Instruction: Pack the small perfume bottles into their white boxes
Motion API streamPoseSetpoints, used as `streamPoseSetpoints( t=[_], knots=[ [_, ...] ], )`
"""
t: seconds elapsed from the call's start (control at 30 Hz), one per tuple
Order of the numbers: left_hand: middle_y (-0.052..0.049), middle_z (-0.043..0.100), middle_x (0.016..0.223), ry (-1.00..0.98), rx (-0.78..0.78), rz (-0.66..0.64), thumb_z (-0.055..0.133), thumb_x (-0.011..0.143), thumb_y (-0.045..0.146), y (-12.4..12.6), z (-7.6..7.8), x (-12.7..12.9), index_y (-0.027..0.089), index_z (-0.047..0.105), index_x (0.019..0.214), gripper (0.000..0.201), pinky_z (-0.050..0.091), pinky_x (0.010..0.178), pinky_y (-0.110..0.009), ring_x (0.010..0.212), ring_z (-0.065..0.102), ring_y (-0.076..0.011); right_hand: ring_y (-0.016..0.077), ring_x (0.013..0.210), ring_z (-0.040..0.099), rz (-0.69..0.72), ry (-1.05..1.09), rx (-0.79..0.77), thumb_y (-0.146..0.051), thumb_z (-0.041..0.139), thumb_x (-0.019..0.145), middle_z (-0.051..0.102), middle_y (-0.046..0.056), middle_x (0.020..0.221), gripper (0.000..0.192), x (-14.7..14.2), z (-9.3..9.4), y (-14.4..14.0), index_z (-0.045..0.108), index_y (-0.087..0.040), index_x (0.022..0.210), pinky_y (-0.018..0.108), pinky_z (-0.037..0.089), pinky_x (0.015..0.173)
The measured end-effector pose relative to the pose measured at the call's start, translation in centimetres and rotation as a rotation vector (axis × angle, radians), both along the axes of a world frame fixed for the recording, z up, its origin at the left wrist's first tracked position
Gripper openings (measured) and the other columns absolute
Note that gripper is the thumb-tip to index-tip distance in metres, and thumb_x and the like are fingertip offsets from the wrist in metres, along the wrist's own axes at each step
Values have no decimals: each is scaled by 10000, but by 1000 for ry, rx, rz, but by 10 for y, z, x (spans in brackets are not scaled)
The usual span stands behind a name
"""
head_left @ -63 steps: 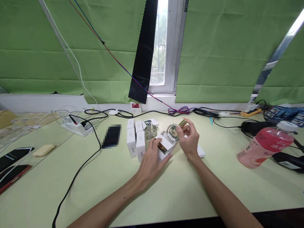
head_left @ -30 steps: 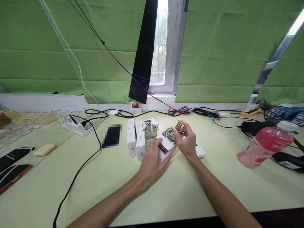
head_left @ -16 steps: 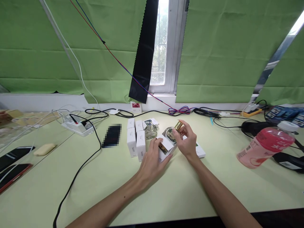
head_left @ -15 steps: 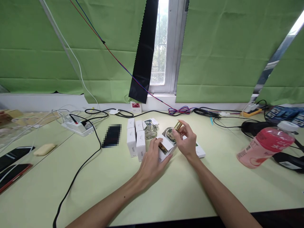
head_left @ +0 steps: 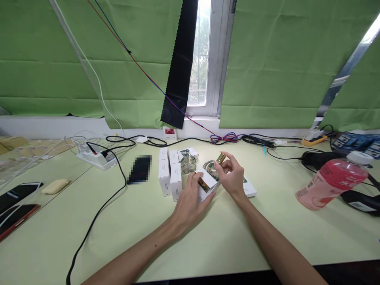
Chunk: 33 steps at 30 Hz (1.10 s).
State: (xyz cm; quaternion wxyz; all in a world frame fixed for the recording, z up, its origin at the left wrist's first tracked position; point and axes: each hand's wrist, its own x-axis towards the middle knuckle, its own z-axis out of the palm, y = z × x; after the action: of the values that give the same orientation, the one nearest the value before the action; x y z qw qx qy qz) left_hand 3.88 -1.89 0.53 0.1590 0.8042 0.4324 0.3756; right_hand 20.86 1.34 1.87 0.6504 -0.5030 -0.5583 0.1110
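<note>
R hand [head_left: 233, 178] is pinched on the round glass bottle [head_left: 211, 170], fingertips up by its gold cap [head_left: 220, 158]; bottle is tilted, long axis running from cap at upper right down-left twd the box mouth. L hand [head_left: 190, 200] is clamped on the open white box [head_left: 205, 185], thumb along its near side, flap up, opening facing the bottle. Bottle base sits right at the box mouth, touching or partly in, can't tell which from the head cam. R hand is the nearer one to the bottle, L only on the box. Box interior: I see a dark/gold patch, can't say what. Further out: row of closed white boxes [head_left: 170, 173] just left of L hand, a second clear bottle [head_left: 188, 163] behind them, a flat white box [head_left: 247, 187] under/behind R hand. Pink drink bottle [head_left: 329, 180] lies well apart at right, power strip [head_left: 95, 158] far left on the table [head_left: 225, 237].
</note>
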Motion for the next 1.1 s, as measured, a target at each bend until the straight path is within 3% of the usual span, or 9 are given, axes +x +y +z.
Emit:
streamPoseSetpoints(
  t=[0.27, 0.53, 1.1],
  knots=[
    [-150, 487, 1397, 19, -14, 9, 650, 900, 392, -1, 2, 0, 254, 351, 1334, 545, 522, 737, -351, 1138, 604, -290, 107, 503, 408, 5, -3, -8, -366, 667, 832, 462, -78, 595, 403, 0, 1, -1, 645, -165, 1180, 248, 432, 539],
    [-88, 607, 1237, 83, -56, 23, 662, 885, 396, -2, 6, -1, 265, 333, 1358, 591, 532, 710, -370, 969, 668, -259, 110, 501, 415, 10, 7, -10, -363, 665, 826, 459, -77, 590, 399, -3, 4, -4, 645, -167, 1173, 248, 434, 532],
    [-78, 609, 1183, 39, -25, 22, 659, 899, 396, 0, 0, -2, 259, 366, 1348, 553, 491, 616, -308, 845, 653, -209, 103, 495, 398, -14, -8, 8, -363, 668, 824, 467, -79, 587, 391, -2, 1, -2, 652, -169, 1164, 243, 407, 518]
  ],
)
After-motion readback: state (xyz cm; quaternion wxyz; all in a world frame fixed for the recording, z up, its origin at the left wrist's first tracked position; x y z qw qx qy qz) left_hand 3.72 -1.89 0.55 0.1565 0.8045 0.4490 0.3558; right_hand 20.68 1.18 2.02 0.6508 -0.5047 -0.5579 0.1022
